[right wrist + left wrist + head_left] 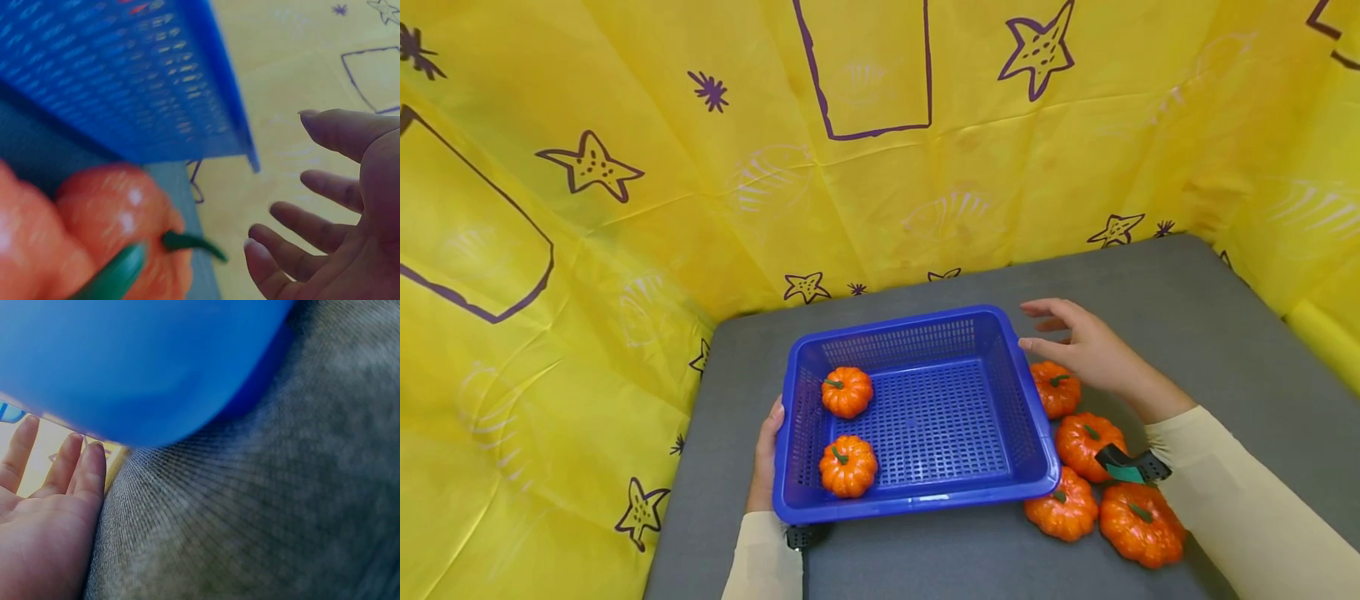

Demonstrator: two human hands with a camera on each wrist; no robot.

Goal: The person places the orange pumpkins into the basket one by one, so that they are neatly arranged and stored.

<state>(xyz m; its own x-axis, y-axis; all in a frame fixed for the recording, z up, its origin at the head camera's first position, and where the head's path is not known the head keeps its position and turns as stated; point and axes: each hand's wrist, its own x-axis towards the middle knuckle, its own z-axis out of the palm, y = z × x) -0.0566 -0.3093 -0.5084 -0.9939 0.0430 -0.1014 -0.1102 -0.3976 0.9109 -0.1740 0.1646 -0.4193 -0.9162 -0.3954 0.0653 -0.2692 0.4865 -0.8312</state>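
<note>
A blue plastic basket (pixel 917 504) stands in the middle of the table, with two small orange pumpkins (pixel 847 392) along its left side. My left hand (pixel 765 457) rests at the basket's left edge. In the left wrist view its fingers (pixel 61 469) are nearly straight, their tips touching the blue rim; the thumb is out of sight there. My right hand (pixel 1086 346) hovers just past the basket's right rim with fingers spread, holding nothing. Below it, beside the basket, lies a pumpkin (pixel 1060 392); in the right wrist view, the hand (pixel 331 212) is apart from basket and pumpkins.
More orange pumpkins (pixel 1090 446) are grouped on the grey table (pixel 925 558) to the right of the basket, partly behind my right forearm. Yellow cloth (pixel 880 200) with starfish drawings hangs around the table's back and sides.
</note>
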